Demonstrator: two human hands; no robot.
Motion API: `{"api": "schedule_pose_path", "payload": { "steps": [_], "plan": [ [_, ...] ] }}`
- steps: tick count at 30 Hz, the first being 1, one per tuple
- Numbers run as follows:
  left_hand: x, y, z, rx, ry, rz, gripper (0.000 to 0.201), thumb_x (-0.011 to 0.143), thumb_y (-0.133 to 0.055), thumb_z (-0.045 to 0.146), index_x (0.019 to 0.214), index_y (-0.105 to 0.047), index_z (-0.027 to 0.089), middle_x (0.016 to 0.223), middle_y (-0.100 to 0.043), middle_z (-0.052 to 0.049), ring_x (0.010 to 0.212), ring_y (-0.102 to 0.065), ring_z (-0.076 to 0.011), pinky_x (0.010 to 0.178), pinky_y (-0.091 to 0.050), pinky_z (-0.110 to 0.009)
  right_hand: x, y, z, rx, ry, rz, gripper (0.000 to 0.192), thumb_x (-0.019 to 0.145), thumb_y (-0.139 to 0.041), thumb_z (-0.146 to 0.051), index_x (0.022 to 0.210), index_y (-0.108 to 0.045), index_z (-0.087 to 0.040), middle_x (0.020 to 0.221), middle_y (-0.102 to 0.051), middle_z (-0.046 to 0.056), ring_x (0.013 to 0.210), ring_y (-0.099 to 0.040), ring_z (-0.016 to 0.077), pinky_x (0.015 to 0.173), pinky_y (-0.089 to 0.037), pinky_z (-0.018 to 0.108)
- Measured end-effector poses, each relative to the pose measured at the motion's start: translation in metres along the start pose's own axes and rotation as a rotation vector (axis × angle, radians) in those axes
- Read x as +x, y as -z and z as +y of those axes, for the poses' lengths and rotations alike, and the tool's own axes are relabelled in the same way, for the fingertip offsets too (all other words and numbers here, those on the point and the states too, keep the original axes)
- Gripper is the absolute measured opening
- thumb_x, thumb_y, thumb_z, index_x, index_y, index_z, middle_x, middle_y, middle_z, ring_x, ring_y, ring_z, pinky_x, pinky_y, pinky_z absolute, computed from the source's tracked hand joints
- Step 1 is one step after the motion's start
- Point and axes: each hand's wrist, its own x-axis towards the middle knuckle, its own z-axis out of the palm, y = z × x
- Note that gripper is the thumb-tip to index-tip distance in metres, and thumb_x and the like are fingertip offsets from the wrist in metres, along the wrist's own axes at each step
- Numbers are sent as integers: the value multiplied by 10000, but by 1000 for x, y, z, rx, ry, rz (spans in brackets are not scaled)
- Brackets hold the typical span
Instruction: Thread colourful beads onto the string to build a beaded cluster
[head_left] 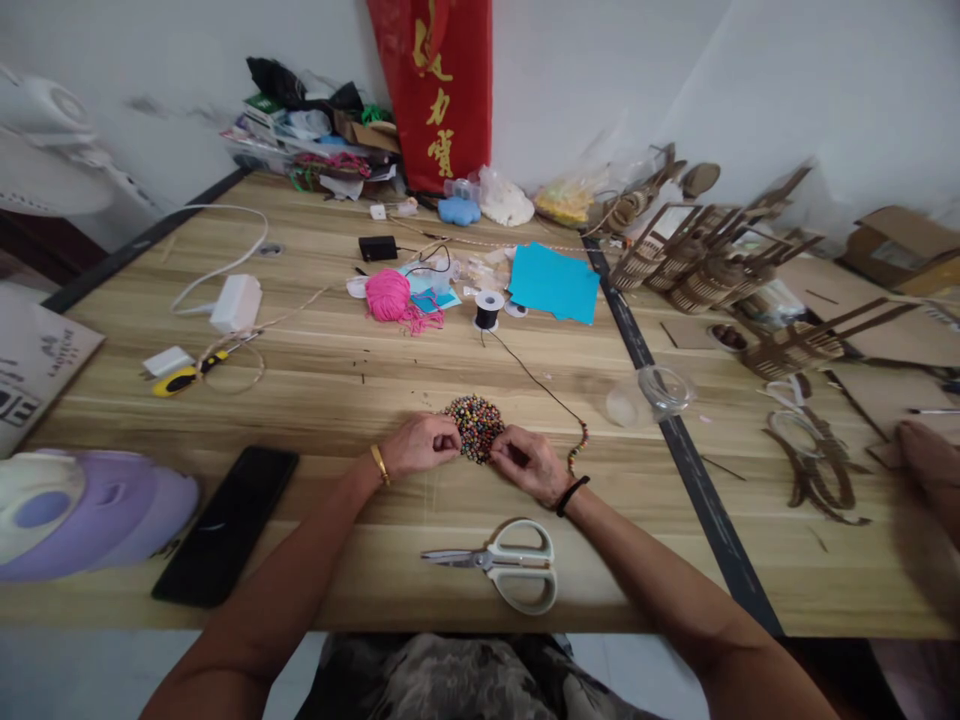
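A heap of small multicoloured beads (474, 428) lies on the wooden table between my two hands. My left hand (421, 443) is at the heap's left edge, its fingers curled and pressed together; what they hold, if anything, is hidden. At the right edge, my right hand (534, 464) pinches thumb and fingers close to the beads; nothing clear shows between them. A dark cord (531, 374) runs from a spool of black thread (487, 311) toward my right wrist. Near that wrist, a row of strung beads (581, 440) sits on the cord.
White-handled scissors (523, 566) lie near the table's front edge. A black phone (226, 525) and a purple-white device (101, 515) are at left. Pink yarn (388, 295), blue sheets (553, 283) and clear round containers (664, 392) lie beyond. Another person's hand (930, 455) is at far right.
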Motion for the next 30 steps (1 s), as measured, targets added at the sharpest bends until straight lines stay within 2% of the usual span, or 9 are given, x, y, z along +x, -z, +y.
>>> {"api": "schedule_pose_path", "payload": {
  "steps": [5, 10, 30],
  "plan": [
    [1, -2, 2, 123, -68, 9, 89, 767, -586, 135, 725, -660, 160, 697, -636, -6, 643, -554, -115, 660, -413, -219, -1, 0, 1, -3, 6, 1, 119, 859, -520, -226, 764, -572, -177, 642, -544, -2, 532, -462, 100, 504, -364, 207],
    [0, -5, 1, 178, -79, 15, 87, 770, -587, 123, 736, -658, 160, 737, -659, -19, 695, -582, -135, 684, -414, -229, 0, 0, 1, 11, -2, 1, 117, 859, -522, -220, 765, -575, -174, 642, -541, -3, 525, -454, 95, 499, -357, 204],
    [-1, -10, 2, 182, -83, 1, 96, 803, -573, 147, 779, -664, 166, 717, -612, -14, 684, -561, -135, 647, -394, -227, 0, 0, 1, 20, -7, -20, 122, 865, -513, -232, 772, -571, -178, 636, -532, -5, 533, -458, 102, 504, -356, 208]
  ]
}}
